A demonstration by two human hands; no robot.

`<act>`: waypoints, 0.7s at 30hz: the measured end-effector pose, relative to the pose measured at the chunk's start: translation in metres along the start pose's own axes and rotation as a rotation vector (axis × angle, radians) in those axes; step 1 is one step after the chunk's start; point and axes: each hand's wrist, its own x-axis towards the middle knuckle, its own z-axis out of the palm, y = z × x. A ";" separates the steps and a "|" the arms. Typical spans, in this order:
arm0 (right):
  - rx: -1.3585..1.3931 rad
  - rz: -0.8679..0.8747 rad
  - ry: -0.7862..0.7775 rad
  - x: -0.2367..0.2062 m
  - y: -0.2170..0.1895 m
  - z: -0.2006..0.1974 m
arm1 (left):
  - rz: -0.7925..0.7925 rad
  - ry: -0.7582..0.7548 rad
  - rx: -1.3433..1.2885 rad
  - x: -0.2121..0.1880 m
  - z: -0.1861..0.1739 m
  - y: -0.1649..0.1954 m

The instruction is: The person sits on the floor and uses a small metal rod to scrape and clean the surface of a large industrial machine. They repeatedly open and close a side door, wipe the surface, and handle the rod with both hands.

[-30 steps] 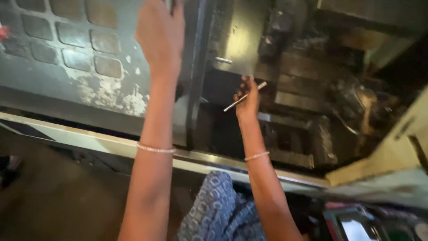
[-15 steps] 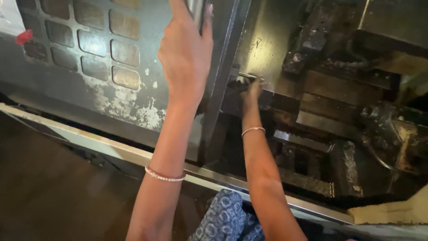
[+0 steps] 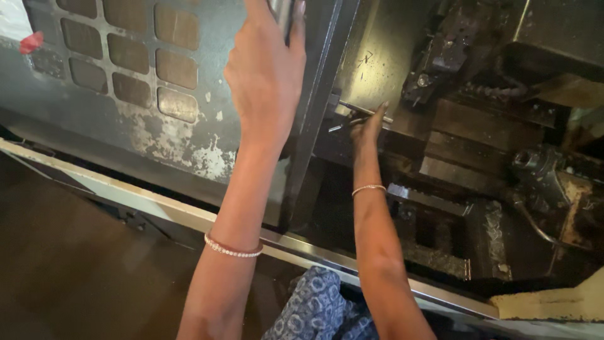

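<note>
At the upper left of the frame is the grey sliding door [image 3: 126,119] of a machine, with a grid of dark square panels [image 3: 135,56] set into it and patches of worn, flaking paint [image 3: 182,148] lower down. A small red mark [image 3: 31,43] sits at the far left edge of the door. Under the door runs a pale metal rail [image 3: 157,204], going diagonally down to the right, and below it is the dark floor [image 3: 69,277].

The left hand [image 3: 267,75] is in the upper middle of the frame. Its fingers [image 3: 296,25] are closed around a shiny metal handle [image 3: 281,11] at the edge of the door. A thin beaded bracelet [image 3: 233,249] is on this wrist.

Right of the door edge, the machine enclosure [image 3: 478,189] is open. It is a dark, dirty chamber, and inside it are heavy metal blocks [image 3: 478,126], a tool holder [image 3: 450,56] at the top, a stepped bed [image 3: 440,245] lower down and a round fitting [image 3: 531,160] with a hose at the right.

The right hand [image 3: 367,129] reaches into this chamber, in the upper middle of the frame. Its fingers [image 3: 379,112] are together on a thin metal rod [image 3: 352,118], which lies almost level just beside the door edge, against a dark block. A thin bangle [image 3: 369,187] is on this wrist. I cannot tell if the rod is fixed to the machine.

At the bottom middle is blue patterned cloth [image 3: 321,311].
</note>
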 end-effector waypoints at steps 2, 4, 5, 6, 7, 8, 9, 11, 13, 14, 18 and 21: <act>0.097 0.109 -0.052 0.003 0.005 0.010 | -0.011 0.009 -0.016 -0.001 0.000 0.001; 0.125 0.219 -0.155 0.003 0.009 0.019 | -0.021 0.009 0.010 0.000 0.000 0.002; -0.022 0.247 -0.100 0.002 0.009 0.023 | -0.027 0.008 0.023 0.001 0.000 0.003; -0.170 0.275 -0.044 0.002 0.008 0.025 | -0.016 0.019 0.020 0.001 0.000 0.004; -0.319 0.304 0.016 0.003 0.007 0.024 | -0.008 0.025 0.018 0.001 0.000 0.004; -0.361 0.263 -0.076 0.001 0.007 0.018 | -0.001 0.029 0.017 -0.001 -0.001 0.004; -0.403 0.220 -0.170 -0.004 0.006 0.010 | -0.007 0.022 0.017 -0.001 0.000 0.005; -0.427 0.037 -0.064 -0.008 0.006 0.005 | -0.018 0.015 0.020 -0.001 -0.001 0.006; -0.381 -0.232 0.351 -0.010 0.008 0.004 | -0.032 -0.002 0.020 -0.001 -0.001 0.006; -0.372 -0.415 0.300 -0.012 0.011 0.001 | -0.041 -0.013 0.020 -0.002 -0.002 0.005; -0.480 -0.797 0.088 -0.015 0.022 -0.003 | -0.015 0.009 0.022 -0.002 -0.001 0.002; -0.629 -0.792 0.047 -0.015 0.020 -0.009 | -0.021 0.008 0.025 -0.001 0.003 0.001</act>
